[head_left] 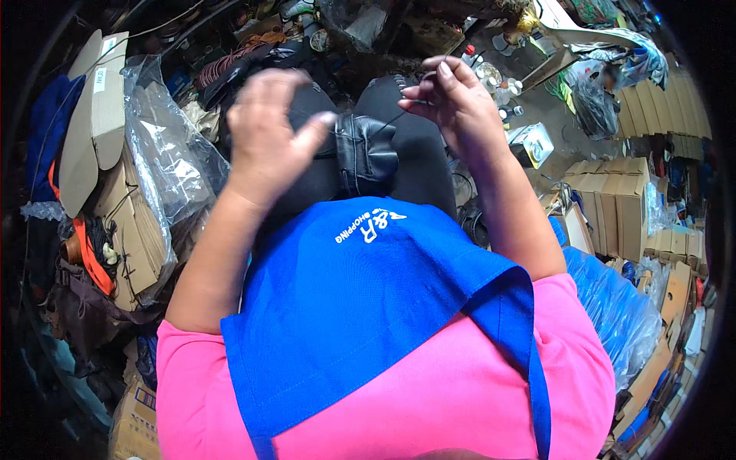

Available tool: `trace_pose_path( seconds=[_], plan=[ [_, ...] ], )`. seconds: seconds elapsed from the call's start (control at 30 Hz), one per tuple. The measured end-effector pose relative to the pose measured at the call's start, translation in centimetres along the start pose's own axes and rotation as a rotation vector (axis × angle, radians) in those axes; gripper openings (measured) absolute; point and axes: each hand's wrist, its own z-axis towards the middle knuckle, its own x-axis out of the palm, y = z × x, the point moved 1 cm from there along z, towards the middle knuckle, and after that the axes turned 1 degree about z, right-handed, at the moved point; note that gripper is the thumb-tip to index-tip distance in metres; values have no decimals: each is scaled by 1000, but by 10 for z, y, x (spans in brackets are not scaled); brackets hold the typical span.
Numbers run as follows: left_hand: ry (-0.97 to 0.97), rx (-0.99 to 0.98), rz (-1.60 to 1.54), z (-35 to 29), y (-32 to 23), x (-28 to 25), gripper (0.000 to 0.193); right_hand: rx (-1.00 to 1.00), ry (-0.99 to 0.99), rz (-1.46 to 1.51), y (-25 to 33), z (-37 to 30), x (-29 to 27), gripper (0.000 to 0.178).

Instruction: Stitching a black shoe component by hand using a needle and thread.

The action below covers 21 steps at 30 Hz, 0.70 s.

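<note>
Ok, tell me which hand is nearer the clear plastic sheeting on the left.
Left. The left hand is just to the right of the clear plastic sheeting; the right hand is farther off, past the black leather piece on the lap.

We have a leather piece (366, 157) on our lap (425, 157), between our left hand (270, 134) and right hand (466, 103). Cardboard (98, 126) stands to our left, a plastic sheet (170, 146) beside it. Boxes (613, 207) are at our right, a bundle (609, 307) nearer us; bottles (503, 95) lie beyond our right hand.
</note>
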Motion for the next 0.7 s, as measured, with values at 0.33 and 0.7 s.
trace_pose_path(
  seconds=[0.33,0.7],
  plan=[
    [386,-29,65,-10,-40,42,21,8,129,-61,-9,60,43,13],
    [399,-35,-415,-24,-10,21,16,-66,-3,-650,30,61,-7,43]
  ],
)
